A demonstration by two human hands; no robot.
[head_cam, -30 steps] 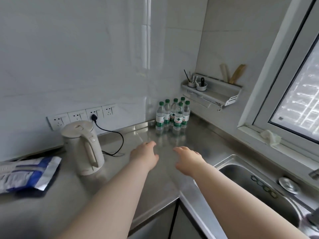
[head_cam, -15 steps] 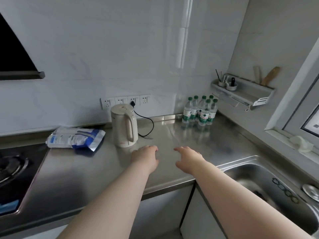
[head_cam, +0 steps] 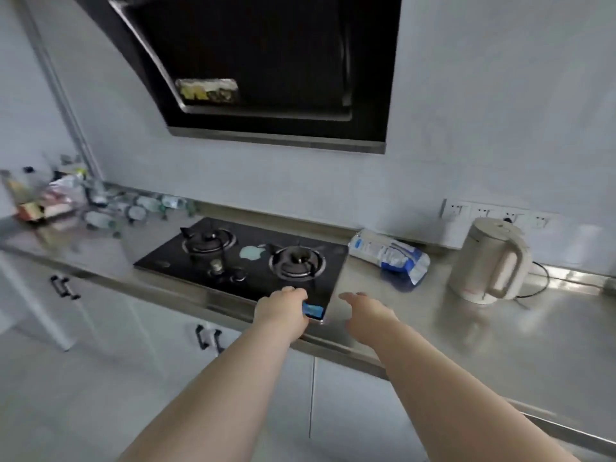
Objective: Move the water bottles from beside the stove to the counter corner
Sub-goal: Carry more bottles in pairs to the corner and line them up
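A long stainless-steel table (head_cam: pixel 500 345) runs along a pale wall, seen from above by the person standing at it. A black range hood (head_cam: pixel 266 61) hangs on the wall, above a black glass gas stove (head_cam: pixel 258 285) with two burners set into the table. White cabinet doors (head_cam: pixel 150 328) with dark handles sit below.

Two bare forearms reach forward from the bottom edge. The left hand (head_cam: pixel 281 306) hovers over the front right corner of the stove, its grip loosely bent and holding nothing. The right hand (head_cam: pixel 368 311) hovers just beside it, over the bare steel to the right of the stove, its grip relaxed with fingers apart and nothing in it.

A cream electric kettle (head_cam: pixel 490 265) stands at the right, its cord running to a row of wall sockets (head_cam: pixel 493 211) behind it. A blue and white bag (head_cam: pixel 390 255) lies between the kettle and the stove.

The water bottles (head_cam: pixel 133 210), clear with green caps, are jumbled on the table to the left of the stove, near the wall. They are blurred, so their number cannot be told. Both hands are well apart from them. Further left is a blurred heap of packets (head_cam: pixel 40 201).

A small blue sticker (head_cam: pixel 313 310) marks the stove's front right corner, beside the left hand.
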